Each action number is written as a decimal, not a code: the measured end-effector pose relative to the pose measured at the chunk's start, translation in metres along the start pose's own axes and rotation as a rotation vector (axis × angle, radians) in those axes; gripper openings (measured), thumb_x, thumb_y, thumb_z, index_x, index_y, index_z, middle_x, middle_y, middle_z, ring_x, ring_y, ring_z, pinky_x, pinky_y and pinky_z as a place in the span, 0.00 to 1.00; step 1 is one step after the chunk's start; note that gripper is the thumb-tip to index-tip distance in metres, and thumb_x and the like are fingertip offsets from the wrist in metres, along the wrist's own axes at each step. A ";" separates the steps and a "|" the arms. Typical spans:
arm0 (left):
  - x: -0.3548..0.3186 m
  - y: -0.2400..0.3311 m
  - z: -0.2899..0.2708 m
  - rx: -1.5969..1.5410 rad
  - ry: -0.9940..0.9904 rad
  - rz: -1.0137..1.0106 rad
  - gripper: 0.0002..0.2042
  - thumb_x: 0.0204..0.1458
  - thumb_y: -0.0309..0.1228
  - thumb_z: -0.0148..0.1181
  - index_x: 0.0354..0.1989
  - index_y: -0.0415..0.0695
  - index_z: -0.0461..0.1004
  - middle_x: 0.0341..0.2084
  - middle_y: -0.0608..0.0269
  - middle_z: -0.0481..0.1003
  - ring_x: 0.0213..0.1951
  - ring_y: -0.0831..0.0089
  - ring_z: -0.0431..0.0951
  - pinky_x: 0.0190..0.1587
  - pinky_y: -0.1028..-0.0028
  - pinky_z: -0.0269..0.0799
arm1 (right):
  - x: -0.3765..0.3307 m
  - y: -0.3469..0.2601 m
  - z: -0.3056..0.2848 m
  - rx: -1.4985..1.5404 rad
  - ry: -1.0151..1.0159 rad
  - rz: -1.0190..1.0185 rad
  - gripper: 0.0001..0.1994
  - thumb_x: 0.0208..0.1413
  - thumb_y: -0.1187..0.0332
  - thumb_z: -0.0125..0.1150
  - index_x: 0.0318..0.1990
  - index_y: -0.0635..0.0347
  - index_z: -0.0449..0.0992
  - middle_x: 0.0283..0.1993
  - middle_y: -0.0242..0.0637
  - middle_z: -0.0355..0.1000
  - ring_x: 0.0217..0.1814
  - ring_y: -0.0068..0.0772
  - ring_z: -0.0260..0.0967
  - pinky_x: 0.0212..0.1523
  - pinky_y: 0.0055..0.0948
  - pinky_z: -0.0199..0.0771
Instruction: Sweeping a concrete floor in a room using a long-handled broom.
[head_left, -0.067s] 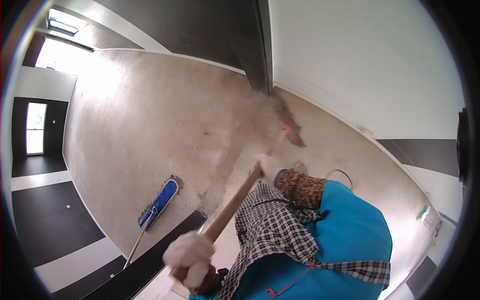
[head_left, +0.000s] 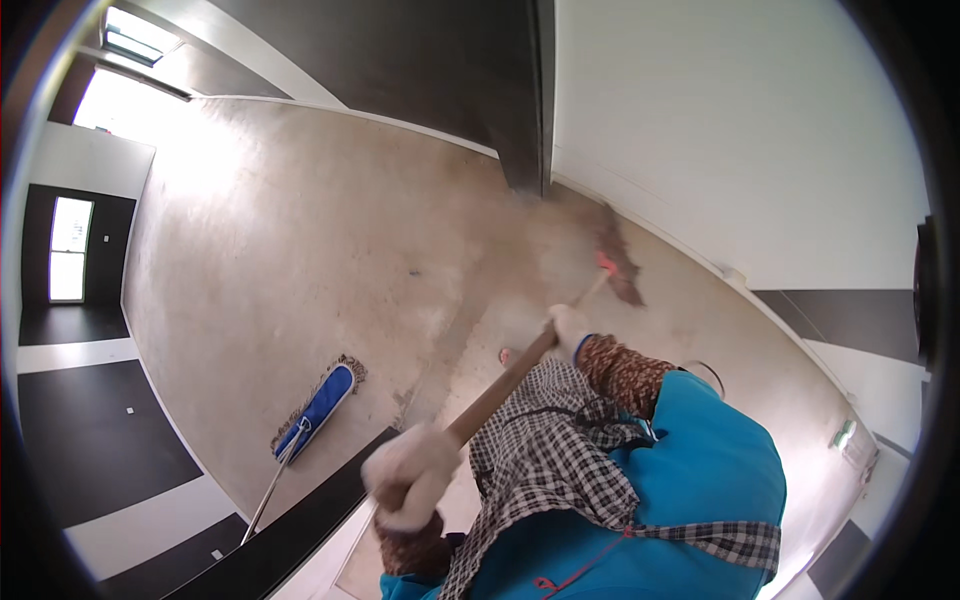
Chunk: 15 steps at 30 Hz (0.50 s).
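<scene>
My left hand (head_left: pixel 412 476), in a whitish glove, is wrapped round the upper end of a broom's wooden handle. Farther down the same handle, my gloved right hand (head_left: pixel 570 330) is closed on it. The broom (head_left: pixel 618 258) has dark brown bristles and a red part where the handle joins the head. Its head rests at the floor near the white wall on the right, slightly smeared by motion. Brown patterned sleeves cover both my forearms, and a black-and-white checked apron (head_left: pixel 550 440) hangs over my blue top.
A flat dust mop (head_left: pixel 322 402) with a blue top lies on the beige floor (head_left: pixel 300 250) at left, its pole by a black ledge (head_left: pixel 310 505). A dark panel edge (head_left: pixel 535 150) juts down ahead. A green-and-white object (head_left: pixel 846 437) sits at right.
The broom head has swept to the right, toward the white wall. Both my hands have shifted right with the handle, still gripping it. The dust mop lies as before.
</scene>
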<state>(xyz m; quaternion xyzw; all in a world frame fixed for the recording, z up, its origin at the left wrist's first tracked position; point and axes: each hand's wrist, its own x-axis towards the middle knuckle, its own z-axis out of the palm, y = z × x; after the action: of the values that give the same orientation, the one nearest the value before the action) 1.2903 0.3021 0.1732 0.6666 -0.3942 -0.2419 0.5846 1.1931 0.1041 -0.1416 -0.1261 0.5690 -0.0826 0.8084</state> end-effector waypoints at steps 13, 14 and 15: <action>-0.018 -0.022 -0.011 -0.392 0.371 0.074 0.12 0.52 0.24 0.52 0.16 0.39 0.67 0.14 0.64 0.67 0.18 0.70 0.67 0.22 0.71 0.62 | -0.001 0.010 0.040 -0.097 0.094 0.040 0.09 0.52 0.69 0.54 0.35 0.69 0.68 0.28 0.45 0.69 0.26 0.42 0.72 0.25 0.40 0.75; -0.010 -0.028 -0.003 -0.231 0.320 0.026 0.15 0.55 0.31 0.53 0.16 0.43 0.64 0.13 0.64 0.64 0.18 0.71 0.64 0.23 0.74 0.59 | 0.013 0.002 0.032 -0.104 0.093 0.043 0.09 0.52 0.69 0.54 0.35 0.69 0.68 0.28 0.45 0.69 0.26 0.42 0.72 0.25 0.40 0.75; -0.005 -0.036 0.007 -0.156 0.359 -0.136 0.15 0.56 0.31 0.53 0.17 0.43 0.64 0.14 0.64 0.65 0.19 0.71 0.65 0.24 0.74 0.59 | 0.041 -0.008 0.023 -0.224 0.101 -0.002 0.09 0.53 0.69 0.55 0.35 0.69 0.68 0.28 0.45 0.68 0.26 0.43 0.72 0.25 0.41 0.76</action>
<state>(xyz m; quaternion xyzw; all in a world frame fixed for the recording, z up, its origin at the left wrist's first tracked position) 1.2905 0.3022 0.1365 0.6768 -0.2181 -0.1878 0.6775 1.2287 0.0873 -0.1683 -0.2122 0.6144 -0.0255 0.7595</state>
